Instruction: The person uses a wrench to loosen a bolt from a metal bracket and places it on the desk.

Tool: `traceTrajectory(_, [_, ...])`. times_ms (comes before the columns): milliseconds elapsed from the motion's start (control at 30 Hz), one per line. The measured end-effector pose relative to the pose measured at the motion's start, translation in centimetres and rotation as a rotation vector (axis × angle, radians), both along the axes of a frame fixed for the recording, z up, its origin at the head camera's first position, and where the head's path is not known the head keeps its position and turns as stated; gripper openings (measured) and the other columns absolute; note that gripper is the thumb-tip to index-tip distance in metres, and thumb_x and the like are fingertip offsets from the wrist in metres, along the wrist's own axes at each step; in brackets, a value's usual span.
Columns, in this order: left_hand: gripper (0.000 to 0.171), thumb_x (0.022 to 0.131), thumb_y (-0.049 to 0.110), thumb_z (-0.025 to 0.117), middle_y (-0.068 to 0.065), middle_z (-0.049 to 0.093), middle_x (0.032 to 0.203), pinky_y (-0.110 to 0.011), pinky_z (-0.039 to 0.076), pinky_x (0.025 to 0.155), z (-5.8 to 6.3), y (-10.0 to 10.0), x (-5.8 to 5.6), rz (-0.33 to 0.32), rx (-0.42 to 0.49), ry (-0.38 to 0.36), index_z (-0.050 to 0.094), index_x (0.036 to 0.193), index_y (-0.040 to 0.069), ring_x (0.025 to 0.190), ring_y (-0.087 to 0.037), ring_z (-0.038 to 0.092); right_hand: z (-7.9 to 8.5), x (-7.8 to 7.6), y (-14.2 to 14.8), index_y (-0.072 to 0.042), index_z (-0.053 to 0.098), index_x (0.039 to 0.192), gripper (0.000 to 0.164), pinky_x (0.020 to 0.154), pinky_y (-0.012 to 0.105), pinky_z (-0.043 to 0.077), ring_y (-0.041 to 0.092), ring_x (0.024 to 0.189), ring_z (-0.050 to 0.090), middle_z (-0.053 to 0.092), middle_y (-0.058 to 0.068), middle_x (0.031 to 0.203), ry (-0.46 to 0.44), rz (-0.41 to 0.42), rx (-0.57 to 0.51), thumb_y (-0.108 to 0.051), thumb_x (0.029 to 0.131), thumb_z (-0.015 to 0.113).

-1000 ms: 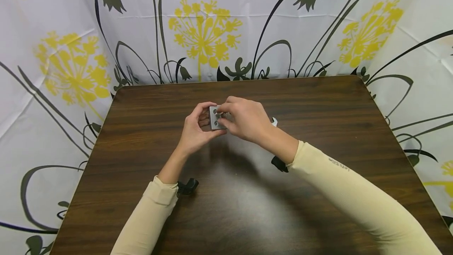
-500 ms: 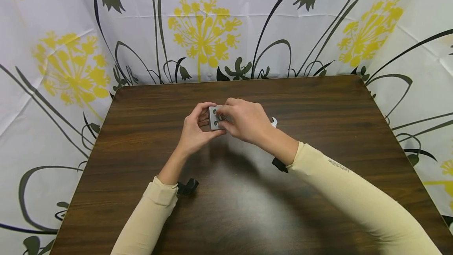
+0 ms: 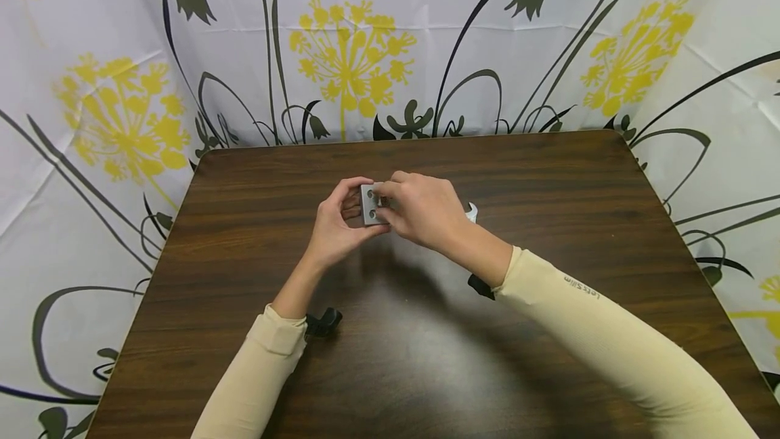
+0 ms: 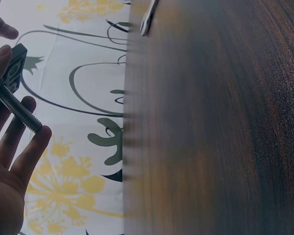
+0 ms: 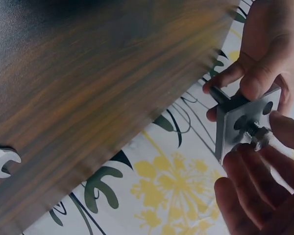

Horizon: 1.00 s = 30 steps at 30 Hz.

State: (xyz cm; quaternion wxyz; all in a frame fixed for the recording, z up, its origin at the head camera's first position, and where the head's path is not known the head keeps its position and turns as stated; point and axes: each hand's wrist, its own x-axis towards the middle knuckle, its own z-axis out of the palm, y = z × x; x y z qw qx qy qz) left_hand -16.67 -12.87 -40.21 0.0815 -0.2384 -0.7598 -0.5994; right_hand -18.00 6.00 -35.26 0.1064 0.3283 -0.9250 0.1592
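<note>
Over the back half of the table, my left hand [image 3: 332, 227] grips a small grey metal plate [image 3: 365, 204] by its edges, thumb along the near side. Several round holes show in the plate [image 5: 229, 133]. A bolt [image 5: 260, 139] passes through it, its hex end out on the face toward my right hand. In the left wrist view the threaded shank of the bolt [image 4: 20, 111] sticks out behind the plate, close to the left fingertips. My right hand [image 3: 426, 210] has thumb and fingers around the hex end. From the head view those fingers partly hide plate and bolt.
An open-end wrench [image 5: 4, 160] lies on the dark wood-grain table [image 3: 548, 208]; the right forearm hides most of it in the head view. A white curtain [image 3: 244, 39] with yellow and grey flowers hangs behind the table's back edge.
My right thumb and fingers shift slightly around the bolt's hex end. The left hand and plate stay in nearly the same place.
</note>
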Motion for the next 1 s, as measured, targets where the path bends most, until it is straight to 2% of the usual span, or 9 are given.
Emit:
traceTrajectory(133, [0.069, 0.067, -0.009, 0.086, -0.018, 0.066, 0.12, -0.043, 0.056, 0.084, -0.1, -0.01, 0.09, -0.005, 0.005, -0.001, 0.051, 0.127, -0.006, 0.102, -0.027, 0.066, 0.0, 0.07, -0.2, -0.02, 0.075, 0.109, 0.025, 0.048, 0.031, 0.046, 0.011, 0.064, 0.058, 0.067, -0.006, 0.087, -0.019, -0.037, 0.0, -0.036, 0.091, 0.07])
traceTrajectory(233, [0.07, 0.066, -0.01, 0.086, -0.018, 0.066, 0.119, -0.043, 0.056, 0.084, -0.09, -0.05, 0.1, 0.003, 0.008, -0.001, 0.051, 0.127, -0.006, 0.101, -0.028, 0.066, 0.0, 0.09, -0.12, -0.021, 0.076, 0.107, 0.017, 0.053, 0.031, 0.049, 0.012, 0.074, 0.06, 0.066, -0.005, 0.092, 0.001, 0.021, 0.001, -0.023, 0.091, 0.071])
traceTrajectory(333, [0.07, 0.066, -0.01, 0.086, -0.018, 0.066, 0.116, -0.044, 0.056, 0.083, -0.06, -0.13, 0.13, 0.012, 0.006, -0.002, 0.051, 0.127, -0.006, 0.099, -0.029, 0.066, -0.04, 0.13, 0.02, -0.022, 0.074, 0.113, 0.025, 0.055, 0.031, 0.051, 0.013, 0.081, 0.06, 0.064, -0.003, 0.1, 0.028, 0.064, -0.001, -0.018, 0.089, 0.072])
traceTrajectory(433, [0.069, 0.067, -0.01, 0.085, -0.019, 0.067, 0.114, -0.043, 0.056, 0.083, -0.07, -0.18, 0.17, 0.015, 0.005, -0.002, 0.051, 0.127, -0.006, 0.098, -0.027, 0.067, -0.05, 0.13, -0.05, -0.02, 0.073, 0.117, 0.029, 0.052, 0.031, 0.049, 0.012, 0.076, 0.06, 0.066, -0.004, 0.098, 0.03, 0.019, -0.009, -0.029, 0.089, 0.073])
traceTrajectory(567, [0.069, 0.067, -0.009, 0.085, -0.019, 0.066, 0.117, -0.041, 0.056, 0.084, -0.04, -0.17, 0.16, 0.008, 0.004, 0.002, 0.051, 0.127, -0.006, 0.101, -0.026, 0.066, -0.04, 0.08, -0.22, -0.018, 0.075, 0.105, 0.027, 0.046, 0.03, 0.044, 0.01, 0.062, 0.056, 0.065, -0.007, 0.079, -0.007, -0.046, -0.016, -0.041, 0.091, 0.069])
traceTrajectory(700, [0.07, 0.067, -0.009, 0.086, -0.018, 0.065, 0.121, -0.04, 0.056, 0.083, -0.02, -0.18, 0.17, 0.007, 0.001, 0.001, 0.051, 0.127, -0.007, 0.101, -0.028, 0.065, -0.13, 0.1, -0.1, -0.019, 0.075, 0.104, 0.016, 0.05, 0.03, 0.047, 0.01, 0.067, 0.057, 0.064, -0.006, 0.081, -0.007, 0.009, 0.004, -0.028, 0.092, 0.07])
traceTrajectory(800, [0.07, 0.067, -0.009, 0.086, -0.017, 0.065, 0.121, -0.04, 0.056, 0.083, -0.04, -0.21, 0.19, 0.009, -0.001, -0.001, 0.051, 0.128, -0.006, 0.101, -0.029, 0.066, -0.19, 0.17, 0.02, -0.021, 0.074, 0.114, 0.025, 0.054, 0.03, 0.05, 0.012, 0.078, 0.059, 0.065, -0.004, 0.095, 0.02, 0.046, 0.018, -0.021, 0.089, 0.072])
traceTrajectory(900, [0.069, 0.068, -0.009, 0.086, -0.018, 0.066, 0.119, -0.041, 0.057, 0.083, -0.01, -0.26, 0.2, 0.007, -0.002, 0.003, 0.051, 0.127, -0.006, 0.1, -0.028, 0.066, -0.19, 0.18, -0.01, -0.021, 0.072, 0.119, 0.03, 0.052, 0.03, 0.049, 0.011, 0.075, 0.059, 0.066, -0.004, 0.096, 0.031, 0.021, 0.012, -0.029, 0.09, 0.072])
traceTrajectory(1000, [0.069, 0.067, -0.009, 0.085, -0.018, 0.066, 0.12, -0.041, 0.056, 0.083, 0.02, -0.29, 0.14, 0.002, 0.003, 0.012, 0.051, 0.127, -0.007, 0.101, -0.028, 0.066, -0.17, 0.14, -0.13, -0.019, 0.075, 0.11, 0.029, 0.046, 0.029, 0.044, 0.009, 0.063, 0.056, 0.065, -0.007, 0.082, 0.014, -0.03, -0.007, -0.041, 0.091, 0.069])
